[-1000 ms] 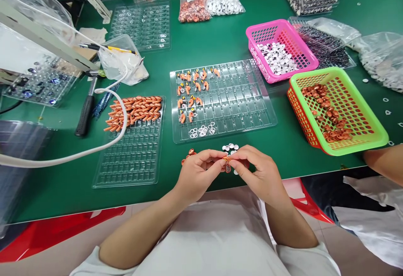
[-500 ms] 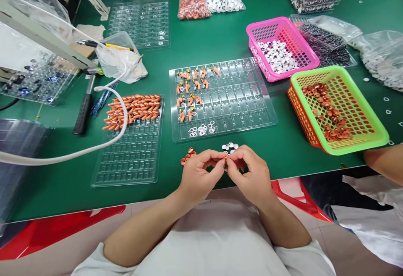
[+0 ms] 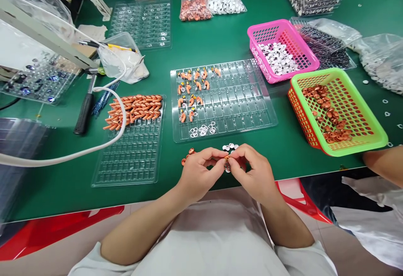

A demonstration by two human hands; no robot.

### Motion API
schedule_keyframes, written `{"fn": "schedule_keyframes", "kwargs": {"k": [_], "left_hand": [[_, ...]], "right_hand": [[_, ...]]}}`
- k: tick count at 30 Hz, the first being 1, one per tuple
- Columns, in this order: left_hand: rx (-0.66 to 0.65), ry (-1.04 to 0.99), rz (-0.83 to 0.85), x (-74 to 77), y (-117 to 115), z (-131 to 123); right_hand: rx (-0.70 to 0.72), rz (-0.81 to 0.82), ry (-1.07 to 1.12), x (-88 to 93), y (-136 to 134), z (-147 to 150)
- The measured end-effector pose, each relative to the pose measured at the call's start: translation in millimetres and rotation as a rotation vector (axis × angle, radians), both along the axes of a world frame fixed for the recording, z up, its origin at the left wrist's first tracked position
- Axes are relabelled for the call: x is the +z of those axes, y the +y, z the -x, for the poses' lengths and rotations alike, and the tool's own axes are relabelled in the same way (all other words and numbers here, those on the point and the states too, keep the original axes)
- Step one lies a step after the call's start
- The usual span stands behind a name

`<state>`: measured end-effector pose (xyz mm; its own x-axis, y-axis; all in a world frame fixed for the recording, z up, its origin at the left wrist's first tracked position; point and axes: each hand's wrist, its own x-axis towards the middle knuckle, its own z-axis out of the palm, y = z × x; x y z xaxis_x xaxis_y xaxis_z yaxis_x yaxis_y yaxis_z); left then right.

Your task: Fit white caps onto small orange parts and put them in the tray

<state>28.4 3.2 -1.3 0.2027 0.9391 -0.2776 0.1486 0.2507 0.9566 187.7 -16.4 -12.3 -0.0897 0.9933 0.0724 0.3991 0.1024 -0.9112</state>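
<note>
One central clear tray bears bent orange pieces and white rings; one green basket holds copper-coloured discs, one pink basket white caps. Nearer than the tray, left hand and right hand pinch one tiny orange part between fingertips, too covered to tell its long axis or which way it points.

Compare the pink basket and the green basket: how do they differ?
Contents: the pink basket holds small white discs; the green basket holds small copper-coloured pieces.
Position: the green basket sits nearer the person's side of the table, the pink basket farther back.
Stacking: the green basket appears nested in a red basket; no second basket shows under the pink basket.
Shared: both have perforated walls.
</note>
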Motion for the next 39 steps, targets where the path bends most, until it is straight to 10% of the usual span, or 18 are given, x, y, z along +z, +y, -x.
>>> {"fn": "schedule_keyframes", "kwargs": {"k": [25,32,39], "left_hand": [[-0.145,0.206,-0.354,1.0,-2,4],[-0.135,0.242,-0.307,-0.2,-1,3],[-0.041,-0.085,0.082,10.7,10,2]], "right_hand": [[-0.035,0.076,0.144,-1.7,-3,8],[-0.01,0.006,0.046,-5.3,-4,9],[0.064,0.093,0.146,2.4,2,-10]]}}
